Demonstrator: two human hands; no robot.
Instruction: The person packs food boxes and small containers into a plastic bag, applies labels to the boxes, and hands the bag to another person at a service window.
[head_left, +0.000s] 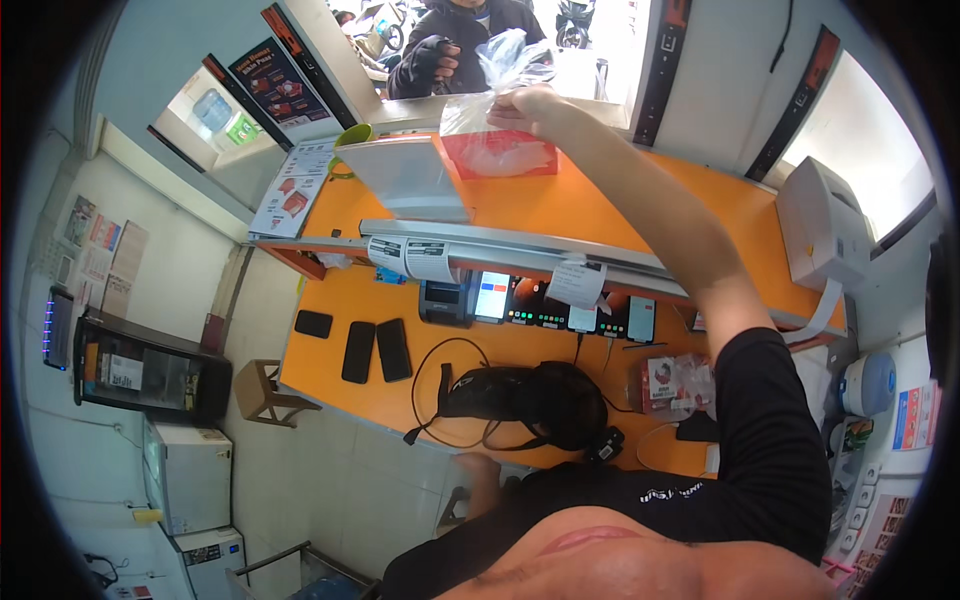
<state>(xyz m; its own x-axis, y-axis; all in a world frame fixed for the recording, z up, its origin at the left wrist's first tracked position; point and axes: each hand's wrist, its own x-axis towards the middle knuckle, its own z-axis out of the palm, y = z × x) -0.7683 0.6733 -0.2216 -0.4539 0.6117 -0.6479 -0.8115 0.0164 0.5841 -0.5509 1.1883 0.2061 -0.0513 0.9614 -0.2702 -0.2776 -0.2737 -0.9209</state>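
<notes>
My right hand (525, 109) is stretched across the upper counter and grips the gathered neck of a clear plastic bag (469, 120). Inside the bag is a red food box (517, 154) with a white patch on it. The bag is at the service window, beside a white upright panel (405, 176). Past the sill stands a person in a dark jacket (480, 45), one fingerless-gloved hand (442, 58) raised near the bag. Low by the front edge of the lower desk is my left hand (478, 471), blurred, with nothing visible in it.
On the orange lower desk (315, 360) lie black phones (358, 352), a black bag with straps (525, 405) and a wrapped red package (667, 382). Several lit phones (491, 296) line the shelf beside a payment terminal (446, 300). A white printer (821, 221) stands at the right; a wooden stool (266, 394), left.
</notes>
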